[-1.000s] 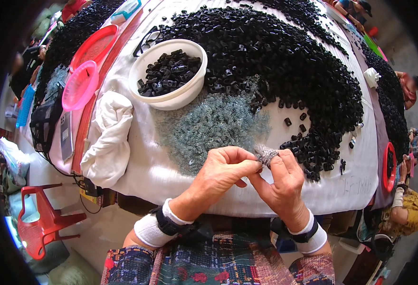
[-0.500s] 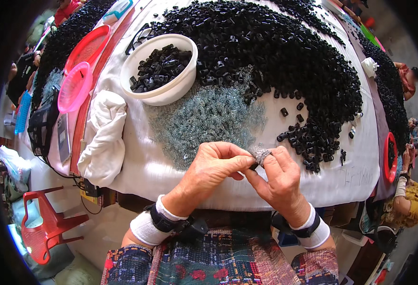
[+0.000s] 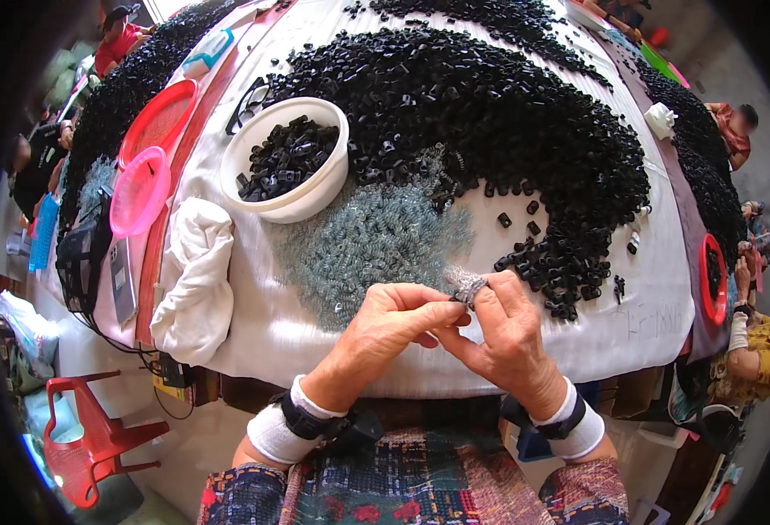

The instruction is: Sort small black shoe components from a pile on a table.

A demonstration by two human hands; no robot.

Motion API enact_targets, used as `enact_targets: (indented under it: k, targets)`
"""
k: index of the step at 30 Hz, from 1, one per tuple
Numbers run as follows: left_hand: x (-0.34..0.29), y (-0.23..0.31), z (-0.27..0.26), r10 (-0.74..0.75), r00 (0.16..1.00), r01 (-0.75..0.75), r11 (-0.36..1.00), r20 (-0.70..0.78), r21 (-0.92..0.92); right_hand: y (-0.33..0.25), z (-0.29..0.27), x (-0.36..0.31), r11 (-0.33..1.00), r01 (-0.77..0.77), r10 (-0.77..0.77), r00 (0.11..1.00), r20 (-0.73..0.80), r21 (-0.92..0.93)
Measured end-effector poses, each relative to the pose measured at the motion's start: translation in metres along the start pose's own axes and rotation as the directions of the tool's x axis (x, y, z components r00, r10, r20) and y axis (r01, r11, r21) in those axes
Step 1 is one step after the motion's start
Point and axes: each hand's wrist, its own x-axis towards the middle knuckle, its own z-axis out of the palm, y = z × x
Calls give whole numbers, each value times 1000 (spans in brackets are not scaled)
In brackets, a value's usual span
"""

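My left hand (image 3: 383, 337) and my right hand (image 3: 509, 337) meet over the table's near part, fingertips closed together. Between them is a small black plastic piece (image 3: 469, 304), mostly hidden by the fingers. A grey wrap (image 3: 465, 282) covers a fingertip of my right hand. Just beyond the hands lies a heap of small metal coil springs (image 3: 359, 249). Behind and right of it spreads a large heap of black plastic pieces (image 3: 490, 114), like cord-lock parts. A white bowl (image 3: 337, 175), left of the heap, holds more of them.
A crumpled white cloth (image 3: 194, 280) lies on the left of the white-covered table (image 3: 656, 289). Beyond it are a pink basket (image 3: 140, 192), a red tray (image 3: 159, 124) and a phone (image 3: 122, 282). A red chair (image 3: 96, 433) stands lower left. Other people sit at both sides.
The table and its contents sit slightly lower in the view. Both hands remain pinched together, and the grey-wrapped finger has shifted a little left and up off the piece.
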Motion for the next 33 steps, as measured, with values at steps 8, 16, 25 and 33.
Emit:
enact_targets:
  k: [8,16,25,33]
  targets:
    - [-5,-3,-3,15,1000,-16,997,18,82,0,6,-9,998,61,-61,998,4,-10]
    - [-1,18,-18,121,989,-130,986,-85,-102,36,-19,-1,985,-171,169,984,66,32]
    - [18,73,-76,294,859,-473,771,-420,-427,106,5,18,912,-201,249,964,93,-358]
    - [11,66,-81,354,890,-448,797,-287,-406,91,11,25,943,-181,206,977,62,-281]
